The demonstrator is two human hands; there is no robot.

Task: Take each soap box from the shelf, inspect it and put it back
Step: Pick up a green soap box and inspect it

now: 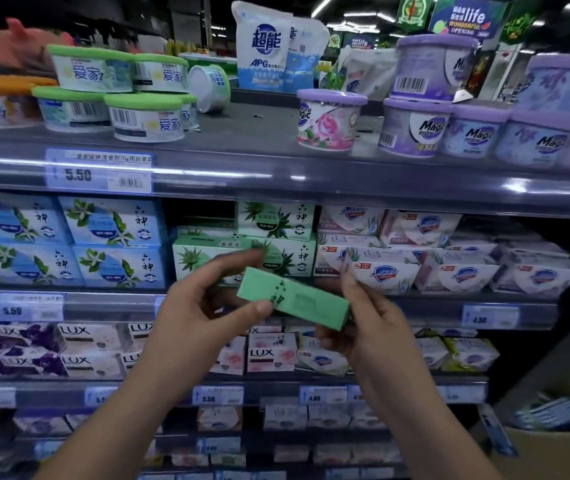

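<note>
I hold a green soap box [297, 299] in both hands in front of the second shelf, its narrow side turned up and tilted down to the right. My left hand [204, 306] pinches its left end between thumb and fingers. My right hand [366, 323] grips its right end. Just behind it, more green aloe soap boxes [276, 220] are stacked on the shelf [311, 192], with a dark gap at the upper left of that stack.
Blue soap boxes [114, 244] stand left of the green ones, white and pink soap boxes [449, 261] right. Air freshener tubs [145, 116] fill the top shelf. LUX soap boxes [269, 355] sit one shelf below. A cardboard box [560, 452] is at the lower right.
</note>
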